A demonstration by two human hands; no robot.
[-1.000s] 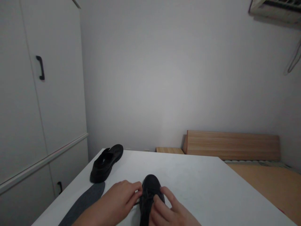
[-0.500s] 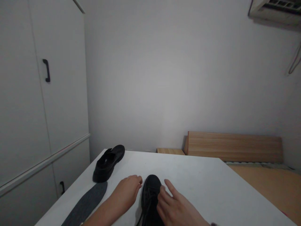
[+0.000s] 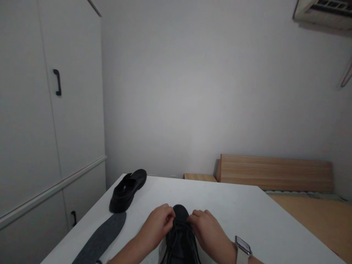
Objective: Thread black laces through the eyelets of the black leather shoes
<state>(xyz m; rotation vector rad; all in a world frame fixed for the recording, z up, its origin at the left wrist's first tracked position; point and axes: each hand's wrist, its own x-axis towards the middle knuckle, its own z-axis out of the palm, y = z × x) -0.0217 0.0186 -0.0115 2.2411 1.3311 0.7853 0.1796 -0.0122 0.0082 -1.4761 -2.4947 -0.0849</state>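
Note:
A black lace-up shoe (image 3: 179, 242) lies on the white table (image 3: 231, 212) in front of me, its toe pointing away. My left hand (image 3: 162, 220) is closed at the left side of the lacing near the toe, fingertips pinched on the shoelace (image 3: 172, 234). On the opposite side, my right hand (image 3: 207, 231) pinches the lace in the same way, knuckles up. What lies right between the fingertips is mostly hidden. Loose lace ends hang down both sides of the shoe. The shoe's heel is cut off by the lower edge of the view.
Another black shoe (image 3: 128, 190) stands at the table's far left corner. A dark grey insole (image 3: 101, 238) lies nearer, left of my left forearm. A white cabinet (image 3: 79, 110) flanks the left side; a bed with a wooden headboard (image 3: 275, 172) is at right.
Both hands have come in to the shoe's lacing. The right hand turned from open, spread fingers to a pinch, and the left moved right onto the shoe. The shoe's lacing now shows more squarely.

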